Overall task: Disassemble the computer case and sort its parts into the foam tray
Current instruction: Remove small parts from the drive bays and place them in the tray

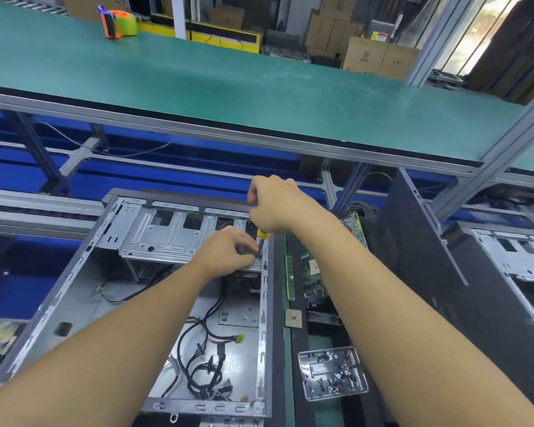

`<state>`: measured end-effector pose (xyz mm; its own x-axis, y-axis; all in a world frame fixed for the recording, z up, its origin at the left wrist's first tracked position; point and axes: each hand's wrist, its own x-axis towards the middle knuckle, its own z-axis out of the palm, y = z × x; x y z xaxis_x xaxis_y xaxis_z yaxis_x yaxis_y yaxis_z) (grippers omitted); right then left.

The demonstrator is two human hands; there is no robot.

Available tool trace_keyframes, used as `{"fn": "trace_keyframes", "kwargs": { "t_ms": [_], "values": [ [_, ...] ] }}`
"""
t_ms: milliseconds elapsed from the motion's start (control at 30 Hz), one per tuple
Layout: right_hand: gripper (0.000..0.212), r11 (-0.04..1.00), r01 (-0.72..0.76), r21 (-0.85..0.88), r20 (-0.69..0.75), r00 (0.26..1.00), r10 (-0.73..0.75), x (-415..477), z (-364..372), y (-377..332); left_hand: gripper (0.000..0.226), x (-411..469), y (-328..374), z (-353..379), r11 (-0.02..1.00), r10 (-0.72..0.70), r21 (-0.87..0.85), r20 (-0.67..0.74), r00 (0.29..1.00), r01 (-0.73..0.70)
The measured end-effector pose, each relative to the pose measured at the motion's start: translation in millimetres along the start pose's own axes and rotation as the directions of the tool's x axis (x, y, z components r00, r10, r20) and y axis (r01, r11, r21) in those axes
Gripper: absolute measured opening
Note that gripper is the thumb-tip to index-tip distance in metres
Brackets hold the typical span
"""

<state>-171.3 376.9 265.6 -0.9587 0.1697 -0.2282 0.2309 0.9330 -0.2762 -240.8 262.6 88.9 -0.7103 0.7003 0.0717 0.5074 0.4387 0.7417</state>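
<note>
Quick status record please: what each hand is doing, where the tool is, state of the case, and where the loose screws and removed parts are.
right hand: grips screwdriver, held upright
left hand: steadies the tip at the drive bracket
case: open, cables loose inside
screws: in clear tray, right of case
removed parts: motherboard, RAM stick, CPU right of case

Two bare forearms reach into view from the bottom edge, uncovered as far as the frame shows; no sleeve, cuff or glove appears on either. The left hand (225, 251) and the right hand (273, 208) are both bare, with no ring, watch or band visible at the wrists. The fingers (251, 195) of the right hand show short nails. Both forearms look long and broad near the lower edge, stretched by the wide-angle lens.
</note>
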Motion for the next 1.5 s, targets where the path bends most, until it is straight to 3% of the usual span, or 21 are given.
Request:
{"fn": "trace_keyframes", "kwargs": {
  "t_ms": [100, 167, 233, 300, 400, 467, 600, 667, 733, 867, 1033, 1100, 1167, 1300, 1433, 1500],
  "values": [
    [0.044, 0.973, -0.123, -0.193, -0.112, 0.988, 0.103, 1, 3, 0, 0.015, 0, -1, -1, 1.0, 0.008, -0.001, 0.016, 1.0, -0.008],
    [0.052, 0.964, -0.181, -0.196, -0.187, 0.972, 0.145, 2, 6, 0, 0.015, 0, -2, -2, 1.0, 0.016, -0.004, 0.019, 1.0, -0.016],
    [0.034, 0.976, -0.137, -0.168, -0.227, 0.969, 0.097, 3, 8, 1, 0.016, 0, -3, -1, 1.0, 0.019, -0.005, 0.019, 1.0, -0.019],
    [0.015, 0.99, -0.074, -0.124, -0.191, 0.98, 0.049, 3, 6, 3, 0.016, 0, -3, -1, 1.0, 0.022, -0.013, 0.02, 1.0, -0.021],
    [0.022, 0.998, -0.04, 0.043, -0.024, 0.999, 0.041, 1, -2, 5, 0.016, 1, -4, 0, 0.999, 0.029, -0.019, 0.014, 0.999, -0.029],
    [0.029, 0.997, -0.049, 0.052, 0.012, 0.999, 0.048, -2, -3, 5, 0.016, 0, -4, 0, 0.999, 0.032, -0.016, 0.007, 0.999, -0.031],
    [0.058, 0.972, -0.137, -0.192, -0.148, 0.983, 0.109, -3, 6, 7, 0.017, 1, -3, 0, 1.0, 0.016, -0.007, 0.016, 1.0, -0.016],
    [0.044, 0.973, -0.107, -0.205, -0.213, 0.975, 0.062, -3, 8, 7, 0.017, 1, -3, 0, 1.0, 0.006, 0.004, 0.02, 1.0, -0.006],
    [0.025, 0.989, -0.04, -0.143, -0.186, 0.982, 0.013, -1, 7, 8, 0.017, 1, -3, 1, 1.0, 0.004, 0.007, 0.02, 1.0, -0.004],
    [0.027, 1.0, 0.002, -0.009, 0.003, 1.0, -0.002, -2, -4, 8, 0.017, 1, -2, 1, 1.0, 0.015, 0.01, 0.008, 1.0, -0.015],
    [0.052, 0.972, -0.109, -0.21, -0.156, 0.985, 0.077, -1, 4, 9, 0.016, 1, -2, 1, 1.0, 0.007, 0.019, 0.015, 1.0, -0.007],
    [0.036, 0.973, -0.072, -0.218, -0.189, 0.981, 0.03, 0, 5, 10, 0.016, 0, -2, 1, 1.0, 0.005, 0.025, 0.021, 1.0, -0.005],
    [0.023, 0.988, -0.015, -0.156, -0.122, 0.993, -0.004, 2, 1, 11, 0.016, 0, -1, 0, 1.0, 0.009, 0.024, 0.02, 1.0, -0.01],
    [0.028, 0.998, -0.003, -0.055, 0.066, 0.998, 0.006, 0, -8, 8, 0.03, -1, 1, -2, 1.0, 0.017, 0.0, 0.006, 1.0, -0.017],
    [0.051, 0.973, -0.093, -0.21, -0.075, 0.994, 0.079, 0, -3, 6, 0.019, 0, -1, 0, 1.0, 0.012, -0.008, 0.004, 1.0, -0.012],
    [0.038, 0.976, -0.079, -0.202, -0.118, 0.991, 0.056, 1, -1, 6, 0.016, 0, -2, 0, 1.0, 0.003, -0.002, 0.01, 1.0, -0.003]
  ]
}}
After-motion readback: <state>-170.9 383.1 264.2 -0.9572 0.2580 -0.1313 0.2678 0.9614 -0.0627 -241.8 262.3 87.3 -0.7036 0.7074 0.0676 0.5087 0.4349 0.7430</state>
